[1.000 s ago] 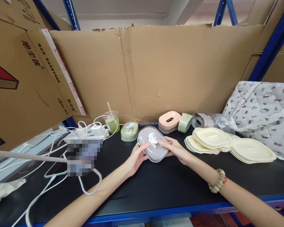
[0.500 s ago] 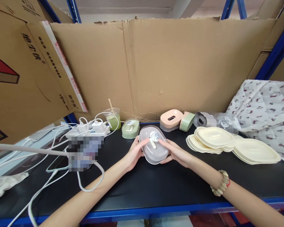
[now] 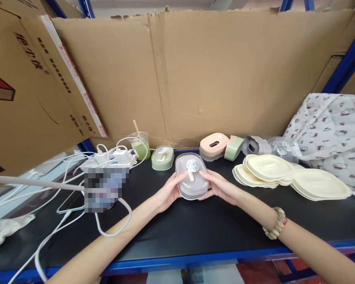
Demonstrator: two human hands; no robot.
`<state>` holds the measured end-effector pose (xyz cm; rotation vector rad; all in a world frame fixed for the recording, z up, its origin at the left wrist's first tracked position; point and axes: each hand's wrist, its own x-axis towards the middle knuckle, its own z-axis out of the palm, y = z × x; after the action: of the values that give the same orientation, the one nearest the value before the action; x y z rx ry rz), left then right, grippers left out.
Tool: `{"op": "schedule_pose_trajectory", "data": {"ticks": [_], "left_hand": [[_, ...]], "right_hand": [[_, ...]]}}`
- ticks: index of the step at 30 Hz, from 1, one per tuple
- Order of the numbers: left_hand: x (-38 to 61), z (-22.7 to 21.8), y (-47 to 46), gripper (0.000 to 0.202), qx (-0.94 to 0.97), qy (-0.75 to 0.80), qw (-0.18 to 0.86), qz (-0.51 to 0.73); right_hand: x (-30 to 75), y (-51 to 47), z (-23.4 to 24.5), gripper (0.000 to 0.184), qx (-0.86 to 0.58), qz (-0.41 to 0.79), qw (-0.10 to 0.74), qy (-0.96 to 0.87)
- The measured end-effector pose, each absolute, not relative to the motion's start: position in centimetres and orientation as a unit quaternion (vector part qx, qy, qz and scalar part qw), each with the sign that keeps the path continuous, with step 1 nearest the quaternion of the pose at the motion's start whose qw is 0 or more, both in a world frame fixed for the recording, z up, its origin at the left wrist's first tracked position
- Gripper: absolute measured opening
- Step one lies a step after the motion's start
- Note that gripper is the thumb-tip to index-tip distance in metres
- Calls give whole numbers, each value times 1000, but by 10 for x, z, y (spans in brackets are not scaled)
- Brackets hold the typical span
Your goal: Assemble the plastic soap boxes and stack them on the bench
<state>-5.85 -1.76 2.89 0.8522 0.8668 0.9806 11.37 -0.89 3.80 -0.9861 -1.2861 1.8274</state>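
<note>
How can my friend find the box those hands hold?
Find the black tabletop before the tall brown cardboard wall. Over its middle, the left hand and right hand hold a rounded greyish plastic box. Unlike the rounded green plastic box behind, it's grey and held.

On the carton [image 3: 37, 100] at my left I read what looks like 绝尘侠®, large, then smaller lower down; the finer lines [image 3: 53, 65] between blur. I can't read the round label [image 3: 193, 165] on the box [image 3: 185, 184] I hold.

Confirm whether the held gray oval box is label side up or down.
The gray oval box is label side up: its round white label shows on top.
</note>
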Motion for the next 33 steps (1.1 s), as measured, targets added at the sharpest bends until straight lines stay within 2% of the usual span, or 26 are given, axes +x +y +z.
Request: {"op": "schedule_pose_trajectory", "data": {"ticks": [10,16,21,24,28,33], "left_hand": [[-57,31,-19,37,396,404,688,455],[-56,28,-17,42,392,435,686,432],[-61,23,-10,56,424,461,659,417],[-64,23,-10,62,451,505,597,430],[-65,25,-14,59,465,485,582,458],[-61,29,-17,56,435,461,638,438]], "right_hand": [[116,-6,38,41,-383,698,318,-514],[123,-2,34,49,-433,680,232,-545],[122,3,29,46,-473,655,288,-514],[122,3,30,50,-454,650,271,-546],[121,-2,34,33,-432,651,231,-579],[116,-4,35,25,-474,631,254,-559]]}}
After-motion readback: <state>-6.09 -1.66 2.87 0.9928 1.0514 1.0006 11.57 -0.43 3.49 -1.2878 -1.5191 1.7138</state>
